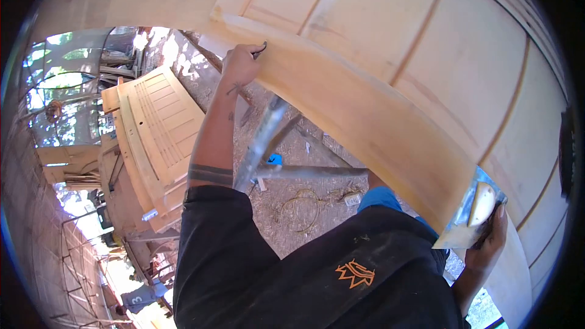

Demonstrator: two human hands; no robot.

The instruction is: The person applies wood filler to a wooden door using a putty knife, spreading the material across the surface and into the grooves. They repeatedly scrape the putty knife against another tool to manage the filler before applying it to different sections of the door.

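A large pale wooden door (390,116) with dark grooves between its panels lies before me, its smooth border board (359,128) nearest my body. At the far left end of that board my left hand (242,64) is closed on a small dark tool (261,50), mostly hidden by the fingers. Low on the right, my right hand (492,237) grips a thin metal plate (454,236) from beneath. A cream lump of putty (482,205) sits on the plate, which is over the door's near edge.
Metal stand legs (262,140) show below the door. On the dusty ground lie a coiled wire (300,210) and a small blue object (275,159). Another panelled wooden door (161,122) leans at the left, near stacked boards (82,180).
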